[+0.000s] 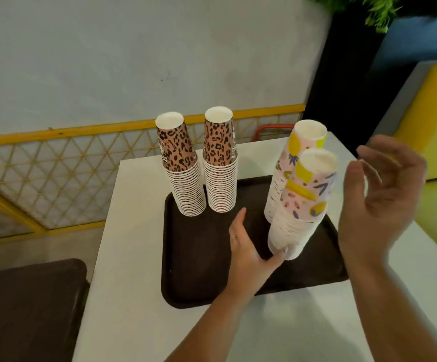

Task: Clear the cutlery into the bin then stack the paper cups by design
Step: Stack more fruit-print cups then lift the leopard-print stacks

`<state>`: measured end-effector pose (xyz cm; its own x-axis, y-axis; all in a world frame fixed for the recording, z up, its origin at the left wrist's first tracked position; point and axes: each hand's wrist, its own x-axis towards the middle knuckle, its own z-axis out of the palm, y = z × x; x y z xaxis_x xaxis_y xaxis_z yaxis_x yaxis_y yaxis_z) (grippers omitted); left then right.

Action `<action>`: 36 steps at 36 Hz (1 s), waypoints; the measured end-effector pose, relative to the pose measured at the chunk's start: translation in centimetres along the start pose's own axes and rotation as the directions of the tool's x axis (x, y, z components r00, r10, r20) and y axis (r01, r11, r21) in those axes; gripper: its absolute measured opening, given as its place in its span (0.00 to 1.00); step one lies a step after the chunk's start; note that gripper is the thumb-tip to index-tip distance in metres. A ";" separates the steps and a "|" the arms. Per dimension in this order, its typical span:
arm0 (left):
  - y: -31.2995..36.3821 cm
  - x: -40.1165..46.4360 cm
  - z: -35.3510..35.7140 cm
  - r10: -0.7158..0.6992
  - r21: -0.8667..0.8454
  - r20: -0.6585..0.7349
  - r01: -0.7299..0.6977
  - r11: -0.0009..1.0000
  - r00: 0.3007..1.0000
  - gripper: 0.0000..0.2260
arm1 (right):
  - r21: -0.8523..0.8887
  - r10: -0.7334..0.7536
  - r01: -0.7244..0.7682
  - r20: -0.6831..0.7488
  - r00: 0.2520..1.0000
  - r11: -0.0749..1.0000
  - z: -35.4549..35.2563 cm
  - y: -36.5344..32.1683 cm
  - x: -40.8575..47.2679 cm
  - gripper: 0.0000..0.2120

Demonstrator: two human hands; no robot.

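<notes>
Counter (134,296), white, carrying a dark tray (194,257). On the tray stand four upside-down cup stacks: two leopard stacks (186,176) at the back left, two pastel stacks (294,205) at the right. The left hand (248,252) lies flat, thumb touching the nearer pastel stack's base. The right hand (379,194) hovers beside it, grip spread, holding nothing. Paper stacks look light, tippy and easily crushed; best steadied low and cradled around the sides.

Motion-blurred right hand (380,194), fingers indistinct
</notes>
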<state>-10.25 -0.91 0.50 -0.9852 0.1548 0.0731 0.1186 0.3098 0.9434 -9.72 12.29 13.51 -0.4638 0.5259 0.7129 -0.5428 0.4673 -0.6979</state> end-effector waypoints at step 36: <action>-0.8 3.2 9.6 -0.252 -0.103 -0.451 0.230 0.968 0.856 0.38 | -0.391 0.553 -0.487 0.795 0.248 0.781 0.6 22.0 -0.3 0.44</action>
<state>-12.31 8.33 -3.14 -0.9290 -0.3689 -0.0291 -0.1250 0.2389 0.9630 -21.97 22.03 -2.04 -0.9722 -0.1759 -0.1543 0.0759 0.3865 -0.9192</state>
